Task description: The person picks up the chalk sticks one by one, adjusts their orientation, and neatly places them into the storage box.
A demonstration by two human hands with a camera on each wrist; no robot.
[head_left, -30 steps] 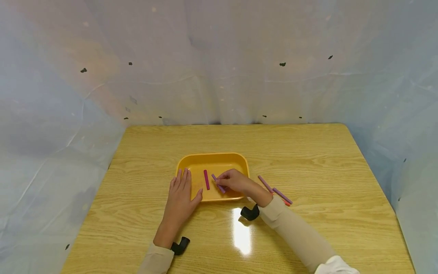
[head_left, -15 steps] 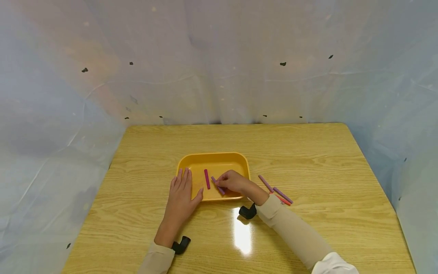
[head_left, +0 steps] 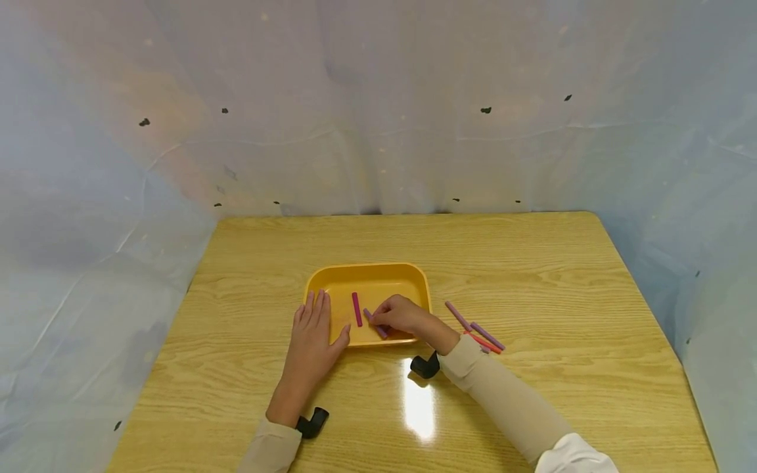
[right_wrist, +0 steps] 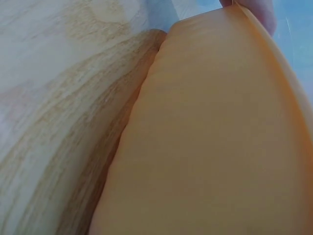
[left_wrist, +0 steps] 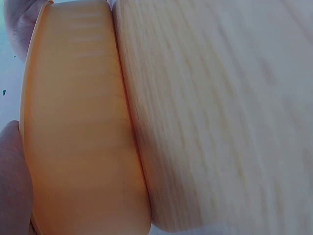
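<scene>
A shallow yellow tray [head_left: 408, 266] stands on the table. Across its left side lies my left hand [head_left: 312, 338], fingers straight, with the thumb at the front rim. Inside the tray my right hand [head_left: 403, 315] pinches a slim purple stick [head_left: 380, 330], slanted and close over the tray floor. To its left a magenta stick [head_left: 357, 310] lies nearly lengthwise away from me. The left wrist view shows the tray's outer wall [left_wrist: 78, 122] with parts of a hand at the rim. In the right wrist view the same wall [right_wrist: 195, 127] hides the sticks.
Right of the tray, a loose group holds a mauve stick [head_left: 457, 314], a purple stick [head_left: 489, 336] and a red-orange stick [head_left: 486, 343], partly beside my right sleeve [head_left: 503, 397]. Wooden tabletop [head_left: 532, 263] surrounds the tray, backed by a pale sheet [head_left: 378, 131].
My right hand has shifted slightly left and toward me, and the purple stick has moved the same way. The left hand and the magenta stick stay where they were.
</scene>
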